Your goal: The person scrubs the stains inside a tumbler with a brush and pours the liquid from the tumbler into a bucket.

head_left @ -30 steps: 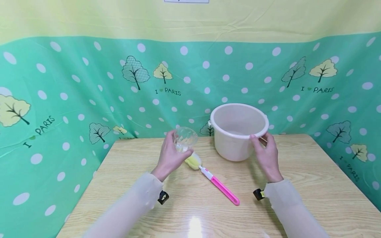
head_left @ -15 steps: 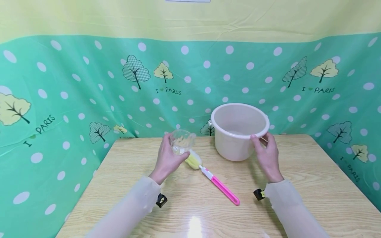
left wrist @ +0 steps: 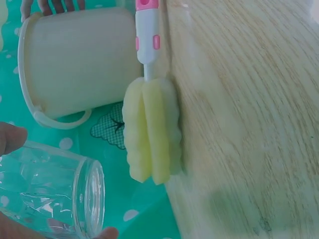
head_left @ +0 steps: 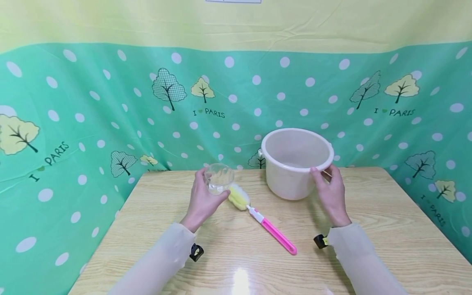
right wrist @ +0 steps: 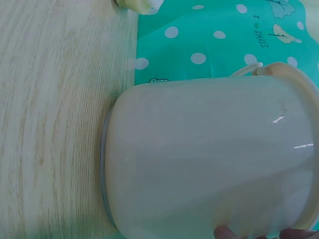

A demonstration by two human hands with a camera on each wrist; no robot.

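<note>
My left hand (head_left: 202, 201) holds a clear glass cup (head_left: 220, 179) with thumb and fingers round its sides. In the left wrist view the cup (left wrist: 45, 191) has its thick base toward the table. A white plastic bucket (head_left: 289, 183) stands upright at the back, right of centre. At its right front my right hand (head_left: 332, 191) grips the rim, thumb on top and fingers at the outer side. Between the hands lies a bottle brush (head_left: 279, 236) with a pink and white handle and a yellow and white sponge head (left wrist: 149, 129), just right of the cup.
Everything is on a light wood-grain table (head_left: 147, 229). A green and yellow curtain (head_left: 236, 98) with dots and printed trees hangs along the back and both sides. The bucket's handle (left wrist: 65, 121) hangs low on its side.
My left hand has moved slightly left and toward me with the glass cup, tilting its mouth more toward me. The right hand, bucket and bottle brush have stayed in place.
</note>
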